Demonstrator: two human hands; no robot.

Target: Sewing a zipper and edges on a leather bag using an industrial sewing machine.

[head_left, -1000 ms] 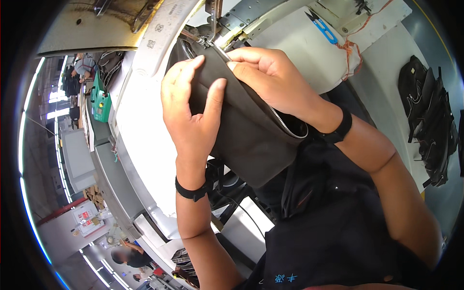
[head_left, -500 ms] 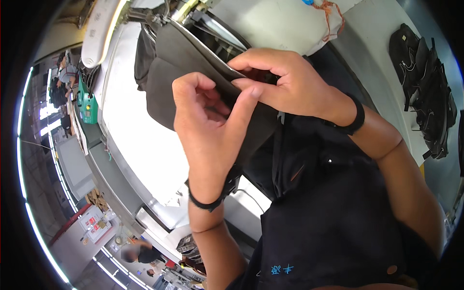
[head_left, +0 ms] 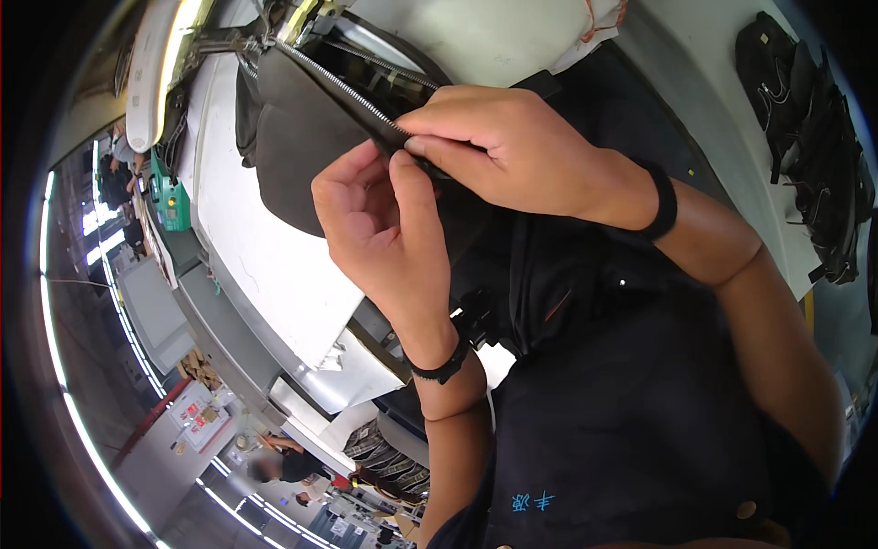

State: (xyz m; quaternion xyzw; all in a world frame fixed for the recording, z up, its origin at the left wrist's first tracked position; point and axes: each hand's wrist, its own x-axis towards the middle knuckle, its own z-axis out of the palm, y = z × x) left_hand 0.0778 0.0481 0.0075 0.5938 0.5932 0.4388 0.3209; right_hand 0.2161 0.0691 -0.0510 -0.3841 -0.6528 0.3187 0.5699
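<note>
A dark grey-brown bag panel (head_left: pixel 297 151) spreads over the white work surface, its far end under the sewing machine's needle area (head_left: pixel 265 38). Along its edge runs a zipper (head_left: pixel 340 85) with silvery teeth. My right hand (head_left: pixel 521 156) pinches the zipper tape and fabric edge between thumb and fingers. Just below it, the thumb and forefinger of my left hand (head_left: pixel 384 229) close on the panel's edge, the other fingers curled. My fingers hide the exact spot they grip. Black cloth hangs below my hands toward my dark apron (head_left: pixel 622 412).
A lit white machine arm (head_left: pixel 155 82) stands at the upper left. Black bag pieces (head_left: pixel 805 146) lie in a heap on the right. A green device (head_left: pixel 169 197) sits beyond the table at left. Other people (head_left: pixel 283 462) are farther off at the lower left.
My left fingers have come together on the panel's edge, where thumb and forefinger were apart before. The right hand has shifted slightly left, and more zipper teeth show. The view has shifted a little.
</note>
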